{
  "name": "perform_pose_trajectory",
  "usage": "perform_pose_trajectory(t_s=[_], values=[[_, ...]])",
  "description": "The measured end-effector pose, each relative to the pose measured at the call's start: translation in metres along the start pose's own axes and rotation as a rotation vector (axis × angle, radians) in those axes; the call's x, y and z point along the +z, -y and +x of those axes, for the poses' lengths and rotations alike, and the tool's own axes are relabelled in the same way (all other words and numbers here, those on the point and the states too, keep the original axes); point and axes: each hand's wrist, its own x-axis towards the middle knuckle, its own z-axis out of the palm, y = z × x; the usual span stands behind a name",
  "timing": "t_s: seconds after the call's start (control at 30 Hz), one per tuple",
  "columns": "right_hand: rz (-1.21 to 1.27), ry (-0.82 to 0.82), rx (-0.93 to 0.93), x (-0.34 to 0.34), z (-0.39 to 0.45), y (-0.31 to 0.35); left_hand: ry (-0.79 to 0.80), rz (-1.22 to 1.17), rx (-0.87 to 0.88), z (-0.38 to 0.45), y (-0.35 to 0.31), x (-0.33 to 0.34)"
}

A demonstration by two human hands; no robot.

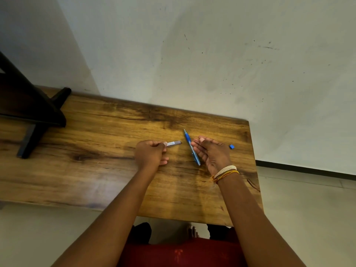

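Note:
A blue mechanical pencil (189,144) lies on the wooden table (96,151), tip pointing away from me. My right hand (212,153) rests on its edge right beside the pencil, fingers straight, palm facing left, holding nothing. My left hand (150,154) pinches one end of a small grey lead case (174,143) between thumb and forefinger; the case points right toward the pencil. A small blue cap (231,146) lies on the table to the right of my right hand.
A dark wooden stand (36,112) occupies the table's far left. The table's right edge (254,160) runs close to the blue cap. A pale wall rises behind the table. Tiled floor lies to the right and below.

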Motion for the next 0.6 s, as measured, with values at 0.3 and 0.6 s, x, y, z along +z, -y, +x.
perform_pose_trajectory(t_s=[0.3,0.6], values=[[0.002,-0.017,0.01,-0.002,-0.002,0.003,-0.042,0.124,0.099,-0.006,-0.001,-0.003],[0.014,0.025,0.002,0.002,-0.004,-0.002,0.1,0.114,0.226,-0.016,-0.006,0.011]])
